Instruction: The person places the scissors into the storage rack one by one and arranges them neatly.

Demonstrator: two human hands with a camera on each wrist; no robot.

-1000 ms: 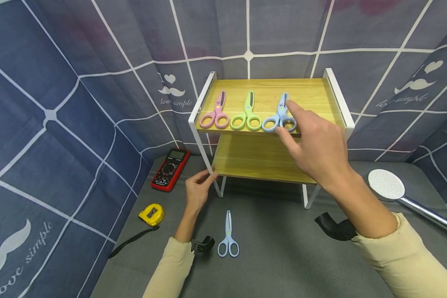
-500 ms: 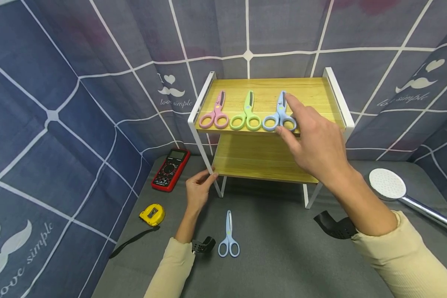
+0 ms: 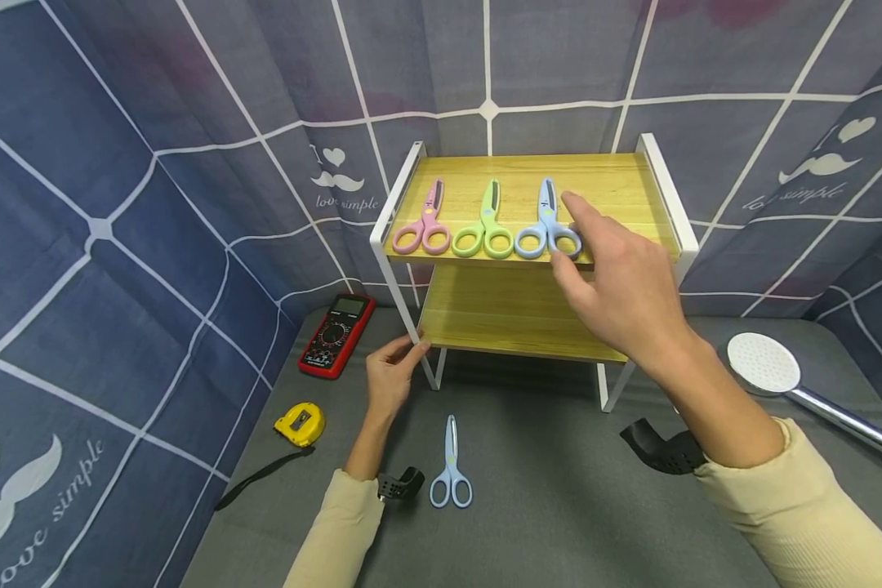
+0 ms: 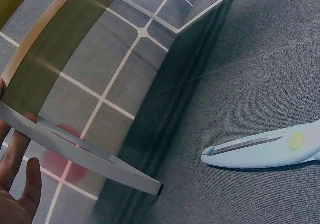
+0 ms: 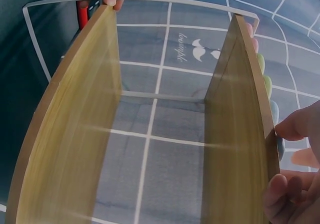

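Note:
A two-tier shelf point(image 3: 522, 314) has yellow wooden boards and a white metal frame. Pink scissors point(image 3: 428, 219), green scissors point(image 3: 488, 220) and blue scissors point(image 3: 547, 219) lie in a row on the top board, blades pointing back. My right hand point(image 3: 625, 286) is at the blue scissors, thumb by the right handle loop and index finger spread a little away from the blade. At the shelf's left front leg, my left hand point(image 3: 391, 376) grips the white frame point(image 4: 80, 149) near the lower board. Lighter blue scissors point(image 3: 451, 465) lie on the grey table, also partly seen in the left wrist view.
A red multimeter point(image 3: 336, 335) and a yellow tape measure point(image 3: 300, 424) with a black strap lie left of the shelf. To the right is a shower head point(image 3: 764, 364) with a chrome handle. Blue patterned cloth point(image 3: 559, 65) hangs behind and at the sides.
The blue scissors on the top board have shifted slightly left and stand straighter. My right index finger has come away from their blade. My left hand stays on the frame.

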